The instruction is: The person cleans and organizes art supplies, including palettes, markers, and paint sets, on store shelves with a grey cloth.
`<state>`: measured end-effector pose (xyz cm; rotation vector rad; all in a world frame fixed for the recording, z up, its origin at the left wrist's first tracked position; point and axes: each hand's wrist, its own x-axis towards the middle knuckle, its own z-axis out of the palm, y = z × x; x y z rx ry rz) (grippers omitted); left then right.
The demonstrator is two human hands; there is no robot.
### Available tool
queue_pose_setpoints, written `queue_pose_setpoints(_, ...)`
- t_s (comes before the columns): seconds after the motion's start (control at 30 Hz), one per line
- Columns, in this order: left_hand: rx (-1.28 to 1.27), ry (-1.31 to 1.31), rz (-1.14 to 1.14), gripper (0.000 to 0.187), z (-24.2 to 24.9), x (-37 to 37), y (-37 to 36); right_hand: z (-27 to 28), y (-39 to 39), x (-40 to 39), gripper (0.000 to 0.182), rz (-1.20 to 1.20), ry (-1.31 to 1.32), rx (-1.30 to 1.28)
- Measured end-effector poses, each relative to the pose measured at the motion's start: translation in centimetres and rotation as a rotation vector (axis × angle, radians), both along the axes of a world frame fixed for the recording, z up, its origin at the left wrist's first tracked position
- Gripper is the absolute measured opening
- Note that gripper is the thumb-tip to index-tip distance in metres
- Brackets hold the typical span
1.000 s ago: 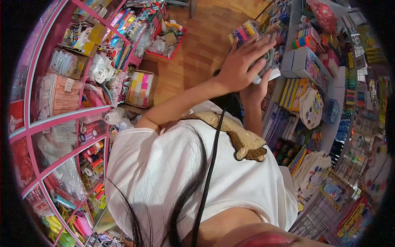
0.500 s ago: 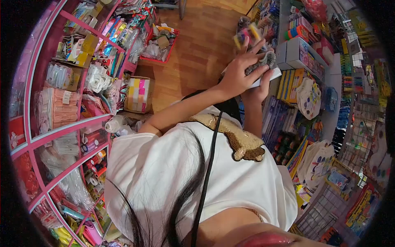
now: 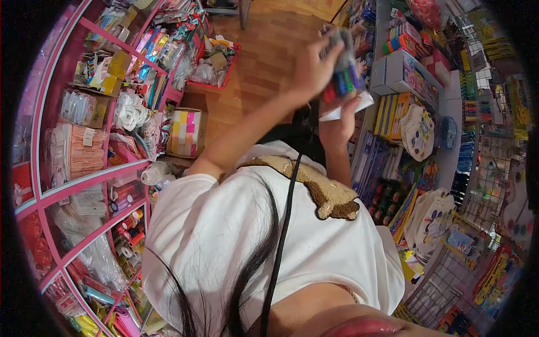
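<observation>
My left hand (image 3: 314,70) is closed on a grey cloth (image 3: 338,42), its fingers bent over the near edge. The cloth is blurred and lies against the top of a clear pack with red, blue and green pieces (image 3: 343,81). My right hand (image 3: 338,128) grips the lower end of that pack, thumb on the front. A white panel or card (image 3: 364,103) sticks out at the pack's lower right edge. Motion blur hides what kind of pieces the pack contains.
Pink-framed shelves (image 3: 42,196) full of packets stand on the left. A red basket (image 3: 229,73) and a cardboard box (image 3: 187,132) sit on the wooden floor (image 3: 264,62). On the right, shelves hold boxes (image 3: 412,76), paint palettes (image 3: 418,133) and books.
The grey cloth has shifted up and left with my left hand. The coloured pack now shows its front, upright above my right hand; before, a blurred yellow-and-pink end stuck out beyond my fingers.
</observation>
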<state>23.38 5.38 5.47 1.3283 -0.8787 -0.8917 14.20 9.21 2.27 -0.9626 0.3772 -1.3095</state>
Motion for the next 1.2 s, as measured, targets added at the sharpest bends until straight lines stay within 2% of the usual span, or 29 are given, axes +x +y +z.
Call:
queue_pose_setpoints(0.07,-0.332,-0.098,-0.068,0.029,-3.2,-2.5,1.3,0.5,-0.9,-0.7,0.061,-0.018,-0.022,-0.072)
queue_pose_setpoints(0.17,-0.569,-0.395,-0.024,0.031,-1.5,-3.3,3.1,0.2,-1.4,-1.9,0.054,-0.033,0.0,-0.061)
queue_pose_setpoints(0.27,-0.544,-0.4,-0.101,0.036,0.0,-3.2,1.7,0.4,-1.0,-2.1,0.053,-0.031,-0.03,0.063)
queue_pose_setpoints(0.3,-0.548,-0.475,-0.07,0.037,0.2,-3.1,0.9,0.5,-1.1,-2.2,0.054,-0.034,-0.038,0.07)
queue_pose_setpoints(0.4,-0.553,-0.366,-0.052,0.035,-0.2,-2.0,-1.9,0.0,-0.7,-1.9,0.059,-0.005,0.003,0.053)
queue_pose_setpoints(0.47,-0.394,-0.156,-0.105,0.032,-0.5,-0.5,-3.4,1.1,0.2,-1.3,0.069,0.046,-0.016,-0.047)
queue_pose_setpoints(0.53,-0.297,-0.14,-0.079,0.03,-1.9,-0.2,-4.4,0.6,0.5,-1.4,0.082,0.003,0.17,-0.032)
queue_pose_setpoints(0.57,-0.261,-0.121,-0.102,0.031,-2.8,-0.6,-4.0,0.8,0.7,-1.1,0.068,0.007,0.032,-0.028)
queue_pose_setpoints(0.67,-0.143,-0.055,-0.219,0.037,-2.9,-2.7,0.0,1.2,0.0,-2.5,0.066,-0.084,0.051,-0.011)
queue_pose_setpoints(0.7,-0.199,-0.104,-0.261,0.039,-3.9,-3.9,1.2,0.3,-1.1,-3.3,0.063,-0.077,0.058,-0.125)
queue_pose_setpoints(0.77,-0.348,-0.283,-0.295,0.041,-4.2,-5.4,2.5,0.7,-1.3,-4.5,0.063,-0.128,0.057,-0.043)
queue_pose_setpoints(0.83,-0.529,-0.545,-0.273,0.044,-2.0,-6.0,2.9,0.7,-1.2,-5.1,0.06,-0.168,0.015,0.016)
queue_pose_setpoints(0.9,-0.558,-0.734,-0.257,0.045,-1.0,-6.0,2.0,1.6,-0.3,-5.2,0.054,-0.216,-0.03,0.062)
queue_pose_setpoints(0.97,-0.584,-0.867,-0.172,0.045,0.4,-6.1,1.1,1.7,0.6,-5.3,0.056,-0.231,0.011,0.152)
queue_pose_setpoints(1.07,-0.581,-0.71,-0.213,0.042,0.7,-7.0,-0.3,1.2,1.0,-5.9,0.053,-0.289,0.016,0.263)
queue_pose_setpoints(1.1,-0.576,-0.377,-0.345,0.033,1.0,-7.3,-0.6,0.9,1.3,-6.1,0.053,-0.322,0.039,0.264)
queue_pose_setpoints(1.17,-0.564,-0.435,-0.268,0.03,0.4,-7.5,-2.3,-1.1,1.7,-6.6,0.058,-0.371,0.003,0.251)
queue_pose_setpoints(1.2,-0.558,-0.463,-0.227,0.028,0.0,-7.4,-3.2,-0.7,2.0,-6.5,0.06,-0.388,0.082,0.184)
